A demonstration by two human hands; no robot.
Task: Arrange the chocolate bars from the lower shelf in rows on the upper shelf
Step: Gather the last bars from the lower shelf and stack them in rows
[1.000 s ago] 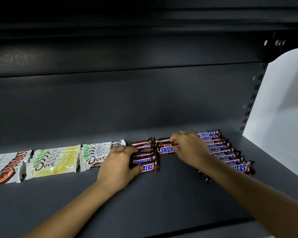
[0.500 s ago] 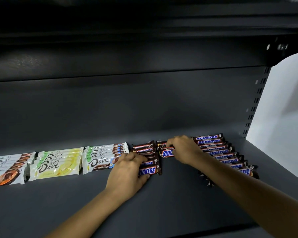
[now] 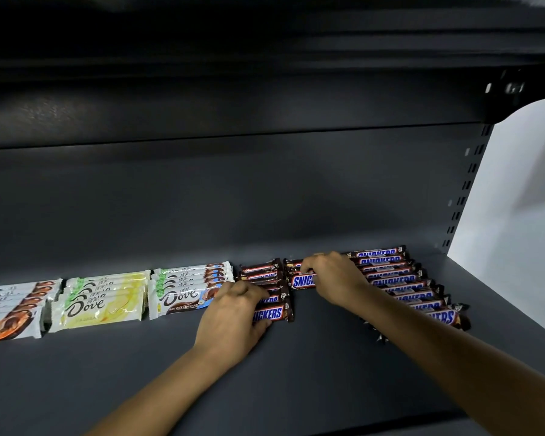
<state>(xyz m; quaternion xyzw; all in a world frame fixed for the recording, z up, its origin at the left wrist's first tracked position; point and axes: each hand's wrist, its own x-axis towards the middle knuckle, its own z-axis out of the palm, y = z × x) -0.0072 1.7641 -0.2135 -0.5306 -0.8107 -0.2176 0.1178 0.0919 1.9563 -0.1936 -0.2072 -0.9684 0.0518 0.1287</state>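
Squaring up Snickers rows on the dark shelf point(image 3: 296, 388).
The left hand point(image 3: 233, 319) is curling round the near bars of the short Snickers row point(image 3: 260, 272). The right hand point(image 3: 335, 278) is pinching a Snickers bar point(image 3: 302, 281) between that row and the long Snickers row point(image 3: 390, 275) on the right. I'd be sliding it flat, ends level with its neighbours, without nudging the Dove rows point(image 3: 104, 300) at left.

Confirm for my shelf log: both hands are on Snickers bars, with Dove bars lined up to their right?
No: the head view shows the Dove bars left of the Snickers bars. The left hand and right hand are on Snickers.
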